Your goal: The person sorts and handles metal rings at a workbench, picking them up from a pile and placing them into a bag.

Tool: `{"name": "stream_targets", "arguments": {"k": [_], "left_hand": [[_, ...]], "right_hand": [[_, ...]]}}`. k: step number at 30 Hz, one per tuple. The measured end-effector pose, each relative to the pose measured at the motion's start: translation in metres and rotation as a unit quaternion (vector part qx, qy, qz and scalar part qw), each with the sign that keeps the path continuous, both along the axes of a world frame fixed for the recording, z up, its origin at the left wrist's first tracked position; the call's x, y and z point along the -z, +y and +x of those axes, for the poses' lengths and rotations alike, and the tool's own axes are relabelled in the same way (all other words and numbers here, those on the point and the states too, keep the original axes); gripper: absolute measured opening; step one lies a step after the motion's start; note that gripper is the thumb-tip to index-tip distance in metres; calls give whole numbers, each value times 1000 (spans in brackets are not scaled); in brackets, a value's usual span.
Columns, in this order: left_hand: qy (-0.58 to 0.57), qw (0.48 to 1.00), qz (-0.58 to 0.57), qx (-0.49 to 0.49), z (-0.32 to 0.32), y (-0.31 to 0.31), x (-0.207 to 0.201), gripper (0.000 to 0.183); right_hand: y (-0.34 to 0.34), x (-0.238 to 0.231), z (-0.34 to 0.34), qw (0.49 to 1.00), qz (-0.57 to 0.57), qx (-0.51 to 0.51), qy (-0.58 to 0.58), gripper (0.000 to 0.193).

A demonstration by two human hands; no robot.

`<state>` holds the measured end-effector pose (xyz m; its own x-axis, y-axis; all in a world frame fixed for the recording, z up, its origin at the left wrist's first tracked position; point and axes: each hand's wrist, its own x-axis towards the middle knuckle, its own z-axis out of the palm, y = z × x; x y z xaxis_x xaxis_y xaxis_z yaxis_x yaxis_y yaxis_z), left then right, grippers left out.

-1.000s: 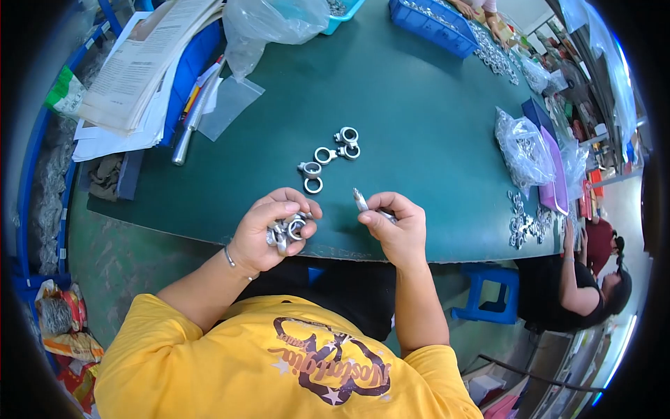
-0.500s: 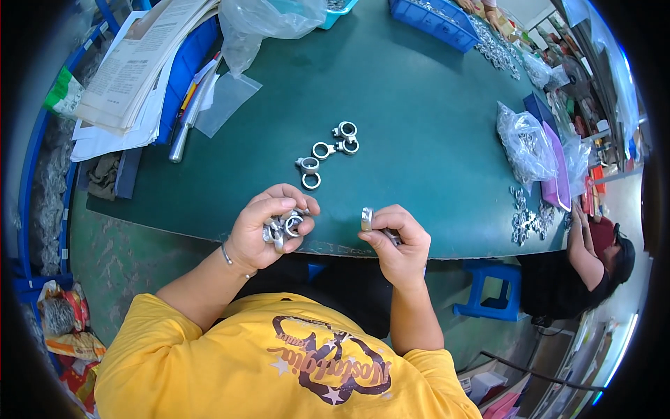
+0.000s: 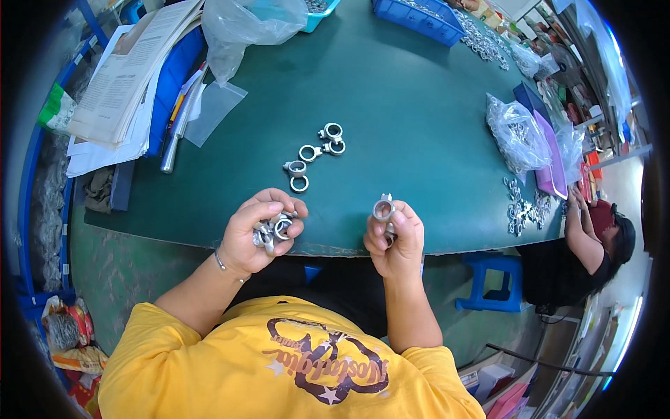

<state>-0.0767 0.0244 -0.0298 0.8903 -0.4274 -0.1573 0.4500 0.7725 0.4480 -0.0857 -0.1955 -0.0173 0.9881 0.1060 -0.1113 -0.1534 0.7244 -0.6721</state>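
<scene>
Several silvery metal ring clamps (image 3: 281,228) are bunched in my left hand (image 3: 252,236), its fingers curled round them near the table's front edge. My right hand (image 3: 398,241) pinches one metal ring clamp (image 3: 383,208), held up with its round opening showing and a small lug at the top. Another bit of metal shows under those fingers, partly hidden. Beyond my hands, a loose group of similar ring clamps (image 3: 308,153) lies on the green table (image 3: 405,119), some touching or overlapping.
Papers (image 3: 125,77) and a blue bin (image 3: 166,91) stand at the left, beside pens. A clear plastic bag (image 3: 244,31) lies at the back. On the right are a bag of parts (image 3: 518,136), a purple tray (image 3: 551,157) and loose rings. Another person (image 3: 583,255) sits beyond a blue stool (image 3: 490,283).
My right hand has turned the ring clamp from edge-on to showing its opening, and raised it slightly. My left hand still holds its bunch. The whole view has shifted a little.
</scene>
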Motion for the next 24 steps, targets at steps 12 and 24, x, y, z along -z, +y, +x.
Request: {"name": "stream_targets", "arguments": {"k": [12, 24], "left_hand": [[-2, 1000, -4, 5, 1, -1, -1, 15], [1, 1000, -15, 5, -1, 0, 0, 16]], "right_hand": [[-10, -9, 7, 997, -57, 13, 40, 14], [-3, -12, 36, 993, -63, -79, -64, 11]]}}
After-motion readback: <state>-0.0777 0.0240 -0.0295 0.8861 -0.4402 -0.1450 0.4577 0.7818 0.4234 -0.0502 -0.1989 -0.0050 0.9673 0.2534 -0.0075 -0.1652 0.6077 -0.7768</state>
